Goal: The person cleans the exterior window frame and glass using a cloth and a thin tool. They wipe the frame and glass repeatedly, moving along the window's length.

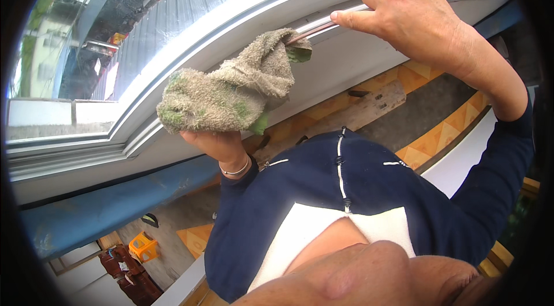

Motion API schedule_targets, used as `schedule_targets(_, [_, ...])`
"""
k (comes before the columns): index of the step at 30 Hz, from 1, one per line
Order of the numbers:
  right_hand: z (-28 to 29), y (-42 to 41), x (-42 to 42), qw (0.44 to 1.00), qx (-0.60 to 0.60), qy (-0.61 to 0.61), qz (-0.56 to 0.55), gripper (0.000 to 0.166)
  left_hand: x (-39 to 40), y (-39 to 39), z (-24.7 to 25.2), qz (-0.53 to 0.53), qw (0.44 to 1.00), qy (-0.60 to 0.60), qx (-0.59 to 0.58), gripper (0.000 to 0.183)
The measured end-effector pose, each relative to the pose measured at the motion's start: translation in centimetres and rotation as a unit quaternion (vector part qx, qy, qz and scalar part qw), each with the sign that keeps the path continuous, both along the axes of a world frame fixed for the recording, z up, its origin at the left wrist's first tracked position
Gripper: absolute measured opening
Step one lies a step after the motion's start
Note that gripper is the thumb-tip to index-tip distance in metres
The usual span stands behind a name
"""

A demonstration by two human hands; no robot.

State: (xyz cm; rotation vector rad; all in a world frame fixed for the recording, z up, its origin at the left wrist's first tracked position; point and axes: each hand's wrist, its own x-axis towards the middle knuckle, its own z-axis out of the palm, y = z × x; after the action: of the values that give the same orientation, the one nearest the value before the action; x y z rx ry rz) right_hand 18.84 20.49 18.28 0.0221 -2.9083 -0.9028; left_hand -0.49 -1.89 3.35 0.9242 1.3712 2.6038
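Observation:
A worn beige and green terry cloth (216,100) hangs bunched at the window ledge. From below, my left hand (218,143) holds it; the cloth hides most of the fingers. My right hand (407,20) grips a thin reddish-brown rod (316,30), thumb laid along it, at the upper right. The rod's far end goes into the folds of the cloth's upper part. Both hands are close to the metal window frame (147,89), above the white sill.
A glass pane (181,7) fills the upper left, with a corrugated roof outside. A blue panel (121,200) runs below the sill at left. On the floor are a wooden board (368,109), an orange plastic stool (143,246) and a brown object (130,273).

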Motion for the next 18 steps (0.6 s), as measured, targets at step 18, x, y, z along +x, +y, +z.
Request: schedule_targets(18, [5.3, 6.9, 7.3, 0.893, -0.057, -0.197, -0.4, 0.025, 6.7, 9.3, -4.0, -0.171, 0.982, 0.022, -0.079, 0.036])
